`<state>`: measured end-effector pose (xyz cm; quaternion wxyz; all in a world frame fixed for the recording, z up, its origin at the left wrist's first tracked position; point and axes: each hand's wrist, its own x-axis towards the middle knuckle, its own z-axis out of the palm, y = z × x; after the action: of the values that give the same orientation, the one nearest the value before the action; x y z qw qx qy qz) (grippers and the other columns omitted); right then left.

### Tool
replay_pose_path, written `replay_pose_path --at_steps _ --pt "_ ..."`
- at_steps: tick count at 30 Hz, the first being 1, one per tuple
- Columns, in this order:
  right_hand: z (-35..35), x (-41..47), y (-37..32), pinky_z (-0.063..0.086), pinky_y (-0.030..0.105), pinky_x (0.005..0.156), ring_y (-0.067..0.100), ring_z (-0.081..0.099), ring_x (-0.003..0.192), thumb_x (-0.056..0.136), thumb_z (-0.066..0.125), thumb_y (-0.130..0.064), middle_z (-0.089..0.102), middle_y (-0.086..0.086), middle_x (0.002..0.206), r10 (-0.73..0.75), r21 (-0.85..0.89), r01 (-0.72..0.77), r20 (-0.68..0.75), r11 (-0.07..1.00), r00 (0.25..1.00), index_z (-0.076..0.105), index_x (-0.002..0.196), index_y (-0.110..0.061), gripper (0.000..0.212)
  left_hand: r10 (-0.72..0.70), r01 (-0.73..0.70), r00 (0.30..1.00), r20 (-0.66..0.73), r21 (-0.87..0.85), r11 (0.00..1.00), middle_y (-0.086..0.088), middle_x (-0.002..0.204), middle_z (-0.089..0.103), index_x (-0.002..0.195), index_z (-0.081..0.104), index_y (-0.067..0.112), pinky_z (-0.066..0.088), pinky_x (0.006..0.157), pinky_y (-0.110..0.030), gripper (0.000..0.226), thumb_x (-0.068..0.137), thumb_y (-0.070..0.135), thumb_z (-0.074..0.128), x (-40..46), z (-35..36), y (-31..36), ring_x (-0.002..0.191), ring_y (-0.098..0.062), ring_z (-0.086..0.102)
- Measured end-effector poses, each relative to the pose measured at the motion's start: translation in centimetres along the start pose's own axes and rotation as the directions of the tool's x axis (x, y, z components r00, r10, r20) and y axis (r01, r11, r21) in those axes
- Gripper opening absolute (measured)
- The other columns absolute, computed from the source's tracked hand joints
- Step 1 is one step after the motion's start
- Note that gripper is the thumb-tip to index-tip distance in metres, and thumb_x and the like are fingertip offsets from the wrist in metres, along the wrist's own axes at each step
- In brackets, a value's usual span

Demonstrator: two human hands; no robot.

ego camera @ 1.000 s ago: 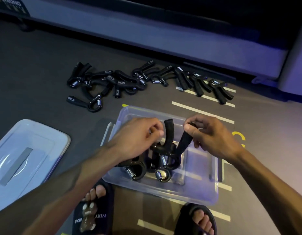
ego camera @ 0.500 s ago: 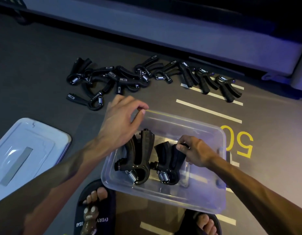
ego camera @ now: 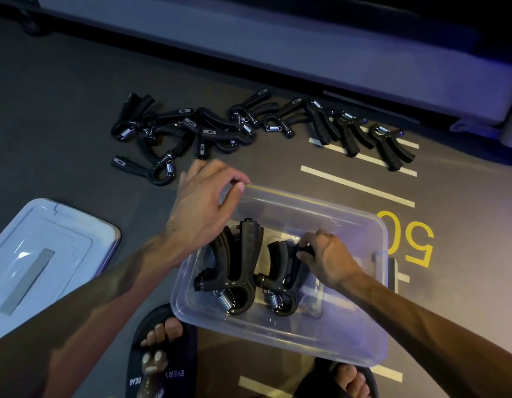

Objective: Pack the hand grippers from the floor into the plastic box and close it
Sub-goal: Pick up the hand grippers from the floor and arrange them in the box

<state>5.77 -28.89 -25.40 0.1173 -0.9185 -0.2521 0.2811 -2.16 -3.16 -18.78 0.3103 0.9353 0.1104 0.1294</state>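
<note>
A clear plastic box point(ego camera: 361, 349) sits on the floor between my feet. Two black hand grippers lie in it side by side: one on the left point(ego camera: 240, 265) and one on the right point(ego camera: 280, 280). My right hand point(ego camera: 326, 257) is inside the box and pinches the handle of the right one. My left hand point(ego camera: 203, 202) hovers over the box's far left corner with relaxed fingers, holding nothing. Several more black hand grippers point(ego camera: 191, 133) lie in a row on the floor beyond the box, reaching to the right point(ego camera: 389, 145).
The box's pale lid point(ego camera: 42, 259) lies on the floor to the left. White stripes and a yellow "50" point(ego camera: 407, 239) mark the dark floor. A low grey platform edge point(ego camera: 306, 53) runs along the back. My sandalled feet point(ego camera: 160, 354) stand just before the box.
Both hands lowered the grippers into the box. My left hand let go of its gripper and rose toward the far corner; my right hand stays on the right gripper.
</note>
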Motion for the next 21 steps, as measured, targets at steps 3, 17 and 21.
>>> replay_pose_path --at_steps 3,17,21 --pt "0.37 0.17 0.17 0.044 0.03 0.081 0.029 0.062 0.097 0.089 0.07 -0.028 0.06 0.008 0.108 -0.033 -0.046 0.033 0.014 0.998 0.999 0.065 0.109 -0.016 0.024 -0.002 0.002 1.0 0.003 -0.001 1.0 0.015 0.104 0.055 0.11 0.07 0.028 0.039 0.096 -0.046 0.017 0.103 0.03 0.055 -0.03 -0.09 0.04 0.106 -0.013 0.043" --pt "0.36 0.07 -0.31 0.05 0.037 0.078 0.033 0.062 0.093 0.089 0.068 -0.027 0.06 0.011 0.107 -0.079 -0.091 0.078 -0.012 0.993 0.997 0.062 0.106 -0.011 0.024 0.017 -0.018 1.0 -0.016 -0.019 1.0 0.013 0.105 0.055 0.11 0.07 0.03 0.039 0.097 -0.045 0.015 0.102 0.028 0.058 -0.3 0.26 -0.1 0.106 -0.012 0.042" --pt "0.28 -0.03 -0.53 0.05 0.036 0.082 0.031 0.061 0.097 0.09 0.068 -0.027 0.06 0.011 0.112 -0.074 -0.074 0.073 -0.01 0.995 0.997 0.06 0.114 -0.012 0.03 0.02 -0.02 1.0 -0.013 -0.019 1.0 0.013 0.105 0.055 0.11 0.07 0.031 0.04 0.097 -0.046 0.016 0.102 0.031 0.056 -0.29 0.4 -0.24 0.106 -0.012 0.042"
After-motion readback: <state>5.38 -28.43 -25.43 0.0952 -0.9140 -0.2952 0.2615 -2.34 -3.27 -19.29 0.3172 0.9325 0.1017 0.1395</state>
